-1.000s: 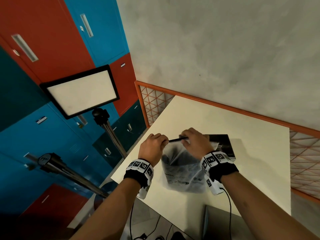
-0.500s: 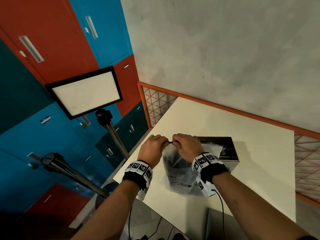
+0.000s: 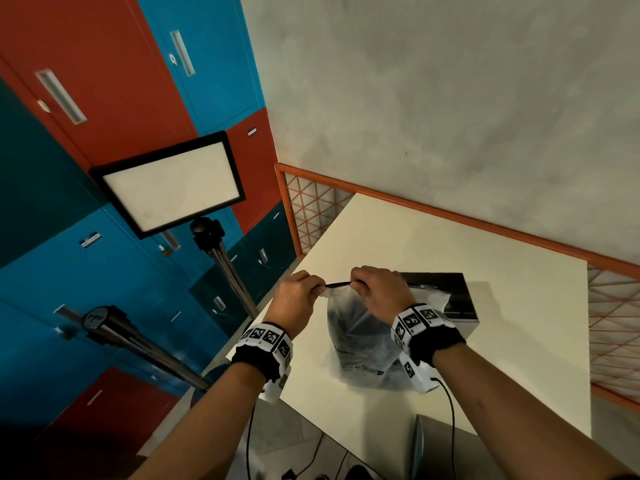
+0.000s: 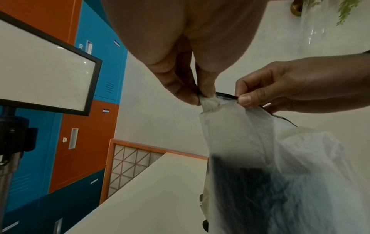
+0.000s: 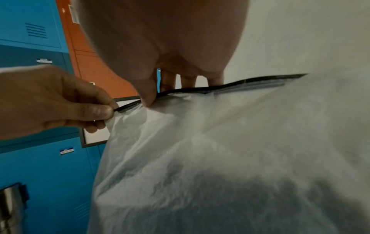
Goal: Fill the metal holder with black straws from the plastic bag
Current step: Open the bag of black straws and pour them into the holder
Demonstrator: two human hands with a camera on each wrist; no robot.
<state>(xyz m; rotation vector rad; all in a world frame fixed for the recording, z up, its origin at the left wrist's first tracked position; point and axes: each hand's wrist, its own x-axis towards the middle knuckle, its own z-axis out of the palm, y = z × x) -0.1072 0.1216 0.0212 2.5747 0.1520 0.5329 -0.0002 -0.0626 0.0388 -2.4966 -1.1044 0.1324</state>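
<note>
A cloudy plastic bag (image 3: 363,341) stands on the cream table (image 3: 502,323) with a dark mass of black straws (image 4: 250,197) showing through it. A black zip strip (image 5: 220,88) runs along its top. My left hand (image 3: 317,289) pinches the left end of that strip between thumb and finger. My right hand (image 3: 356,285) pinches the strip a short way to the right, thumb on the near side. The same pinches show for the left hand (image 4: 200,95) and right hand (image 5: 148,98) in the wrist views. The metal holder (image 3: 450,292), a dark open box, sits right behind the bag.
A light panel (image 3: 169,185) on a stand and a tripod pole (image 3: 138,344) stand left of the table, before red and blue lockers. An orange lattice rail (image 3: 311,209) borders the table's far sides. A cable (image 3: 450,427) hangs from my right wrist.
My right hand has slid left along the black strip, closer to my left hand. The bag's top is drawn tighter and higher between both hands.
</note>
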